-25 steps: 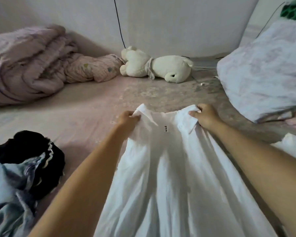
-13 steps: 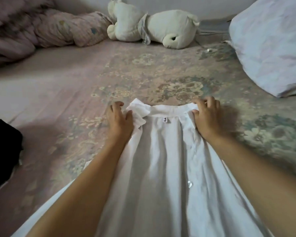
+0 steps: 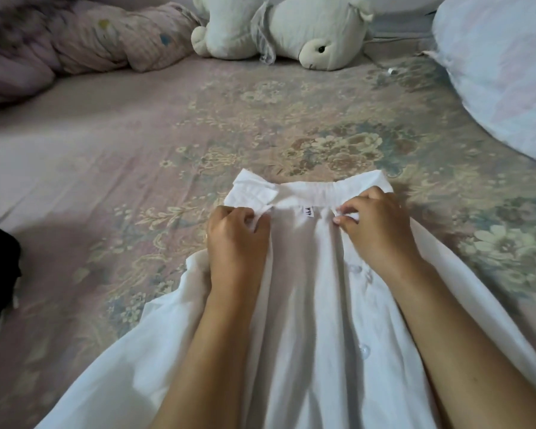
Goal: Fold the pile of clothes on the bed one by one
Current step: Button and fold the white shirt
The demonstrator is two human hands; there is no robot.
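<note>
Plainly soft and light, the white shirt [image 3: 307, 305] lies spread on the bed [image 3: 136, 150], collar away from the person. At the collar's near edge the left hand [image 3: 235, 230] pinches one corner and the right hand [image 3: 375, 224] pinches the other. Such thin cloth likely wrinkles and slides easily, so hold seams or shoulders.

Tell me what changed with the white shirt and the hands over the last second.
The white shirt was lowered from mid-air onto the bed. The left hand and right hand shifted inward from the collar corners and now pinch fabric just below the collar. The teddy bear and pillow stayed put.
</note>
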